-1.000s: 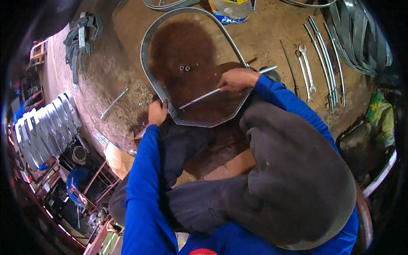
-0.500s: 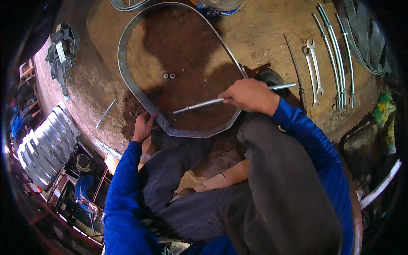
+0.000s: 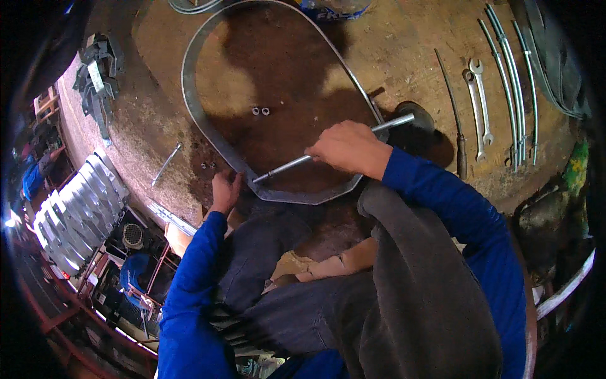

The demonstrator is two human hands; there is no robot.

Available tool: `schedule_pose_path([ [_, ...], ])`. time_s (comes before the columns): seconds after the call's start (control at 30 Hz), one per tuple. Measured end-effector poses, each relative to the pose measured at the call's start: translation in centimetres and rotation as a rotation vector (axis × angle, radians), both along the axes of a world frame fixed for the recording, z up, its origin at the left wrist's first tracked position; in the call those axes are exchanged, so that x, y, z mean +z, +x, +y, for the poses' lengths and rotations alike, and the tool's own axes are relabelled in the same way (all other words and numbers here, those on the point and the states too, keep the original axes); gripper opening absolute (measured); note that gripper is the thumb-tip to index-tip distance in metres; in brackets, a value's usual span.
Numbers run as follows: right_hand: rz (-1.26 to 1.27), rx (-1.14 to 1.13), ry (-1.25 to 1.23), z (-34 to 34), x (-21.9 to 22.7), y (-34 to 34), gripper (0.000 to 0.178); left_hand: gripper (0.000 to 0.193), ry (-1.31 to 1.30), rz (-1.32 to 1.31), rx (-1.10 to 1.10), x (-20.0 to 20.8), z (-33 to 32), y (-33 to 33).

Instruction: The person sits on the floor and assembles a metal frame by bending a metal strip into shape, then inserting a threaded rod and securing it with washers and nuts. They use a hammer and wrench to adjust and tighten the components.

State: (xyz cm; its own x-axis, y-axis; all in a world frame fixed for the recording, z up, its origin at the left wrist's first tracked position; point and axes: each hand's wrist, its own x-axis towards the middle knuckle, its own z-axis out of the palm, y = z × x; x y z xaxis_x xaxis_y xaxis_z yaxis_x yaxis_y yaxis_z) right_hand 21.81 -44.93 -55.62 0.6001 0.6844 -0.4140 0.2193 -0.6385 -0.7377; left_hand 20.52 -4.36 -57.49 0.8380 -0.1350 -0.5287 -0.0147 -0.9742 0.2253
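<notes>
A large hoop of flat grey metal band (image 3: 302, 198) lies before me, rounded at the far end and angled at the near end. My left hand (image 3: 225, 191) is closed at its lower left corner, thumb and finger against the band. My right hand (image 3: 348, 149) grips a straight metal rod (image 3: 395, 123) that slants across the hoop. The rod's thinner end meets the band beside my left fingers; whether it has entered a hole there I cannot make out. Two hex nuts (image 3: 261, 111) rest inside the hoop.
On the right lie a thin pointed tool (image 3: 450, 95), two wrenches (image 3: 483, 101) and several metal rods (image 3: 509, 76). A dark round object (image 3: 421, 117) stands beside the hoop. Dark metal brackets (image 3: 96, 82) and a small rod (image 3: 166, 164) are at left, with stacked shiny metal pieces (image 3: 79, 211) beyond.
My right hand has moved left, bringing the rod's thin end from inside the hoop to the band's lower left corner. My left hand stays at that corner. The view has shifted slightly.
</notes>
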Motion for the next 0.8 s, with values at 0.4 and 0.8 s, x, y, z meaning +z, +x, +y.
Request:
schedule_pose_path([
  [0.4,-0.530,0.181,0.086,1.9,-2.8,5.9,0.031,0.029,0.013,0.079,0.143,1.5,-4.4,0.5],
  [0.8,-0.122,0.161,0.022,0.7,-1.7,2.9,0.036,0.033,-0.033,0.101,0.136,1.2,-2.7,0.5],
])
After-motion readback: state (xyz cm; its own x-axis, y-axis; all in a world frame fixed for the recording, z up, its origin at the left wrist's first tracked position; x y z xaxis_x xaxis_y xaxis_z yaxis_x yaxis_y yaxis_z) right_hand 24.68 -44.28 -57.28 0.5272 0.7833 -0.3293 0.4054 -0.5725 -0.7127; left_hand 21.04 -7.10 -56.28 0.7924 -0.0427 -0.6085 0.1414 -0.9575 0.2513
